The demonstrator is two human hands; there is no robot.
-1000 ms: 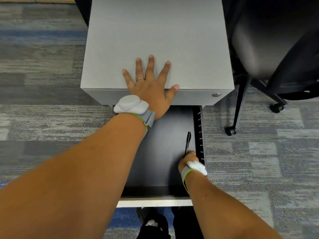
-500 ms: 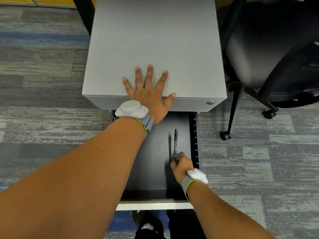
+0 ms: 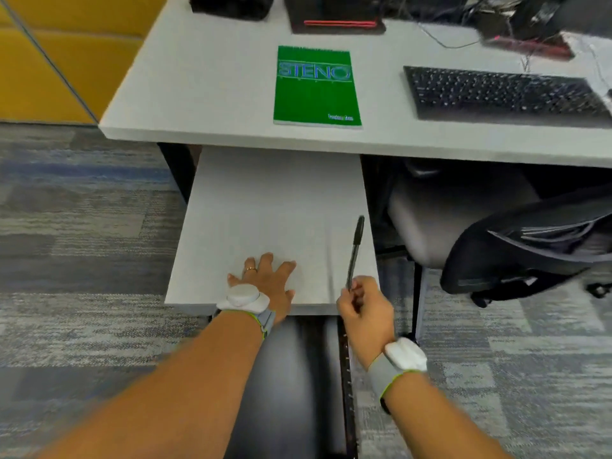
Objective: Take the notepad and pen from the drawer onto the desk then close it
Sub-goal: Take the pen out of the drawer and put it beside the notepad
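Your right hand [image 3: 364, 306] is pinching pen [image 3: 355, 250] upright over open drawer [image 3: 298, 376]; left hand [image 3: 265, 283] lying flat, fingers spread, on cabinet [image 3: 271, 207]. Notepad [image 3: 316, 86] sitting on desk [image 3: 205, 81].

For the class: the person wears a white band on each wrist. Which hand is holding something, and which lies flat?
The right hand grips the black pen; the left hand lies flat on the cabinet top.

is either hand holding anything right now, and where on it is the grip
The right hand pinches a slim black pen at its lower end, the rest pointing up and away. The left hand holds nothing; it lies flat on the grey cabinet top.
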